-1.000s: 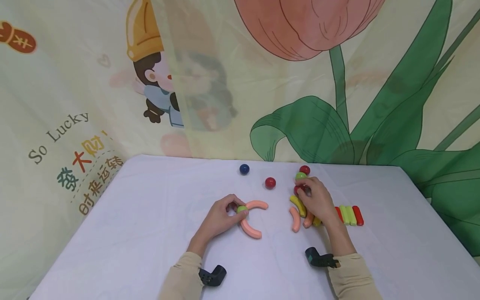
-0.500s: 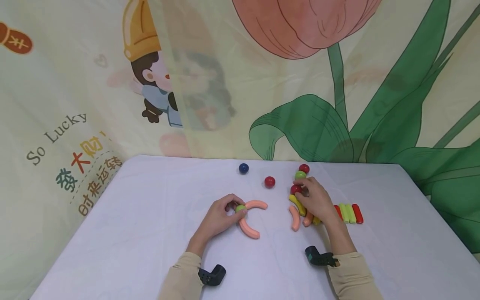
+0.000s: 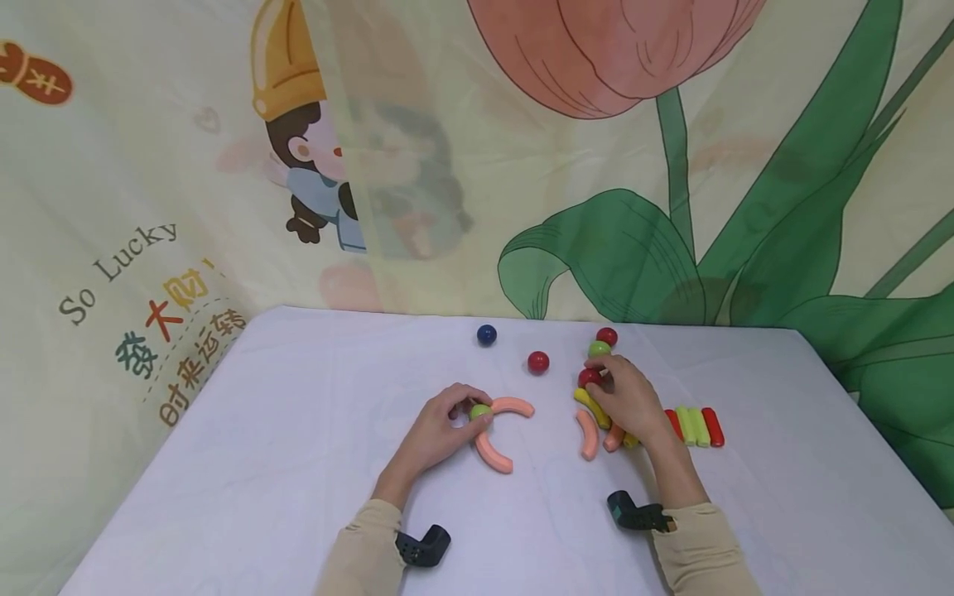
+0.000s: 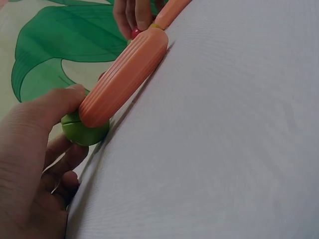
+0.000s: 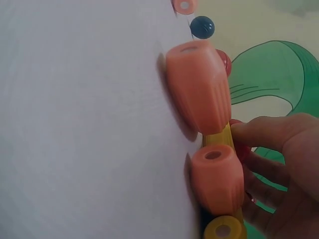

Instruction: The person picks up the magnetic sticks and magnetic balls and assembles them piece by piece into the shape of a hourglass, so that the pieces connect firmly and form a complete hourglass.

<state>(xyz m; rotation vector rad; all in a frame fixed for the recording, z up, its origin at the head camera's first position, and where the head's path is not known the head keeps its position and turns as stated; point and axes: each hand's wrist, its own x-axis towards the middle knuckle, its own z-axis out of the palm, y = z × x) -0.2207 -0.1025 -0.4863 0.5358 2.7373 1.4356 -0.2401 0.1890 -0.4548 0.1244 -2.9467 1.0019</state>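
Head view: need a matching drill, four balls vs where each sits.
Things:
1. green ball
2. blue ball
3. red ball
4. lone red ball

Places:
A. free on the table, farthest left of the loose balls
B. pinched in the left hand, between two pink curved rods
C. free on the table, between the blue ball and the right hand
D. at the fingertips of the right hand, above a yellow rod

Pairs: 1-B, 2-A, 3-D, 4-C
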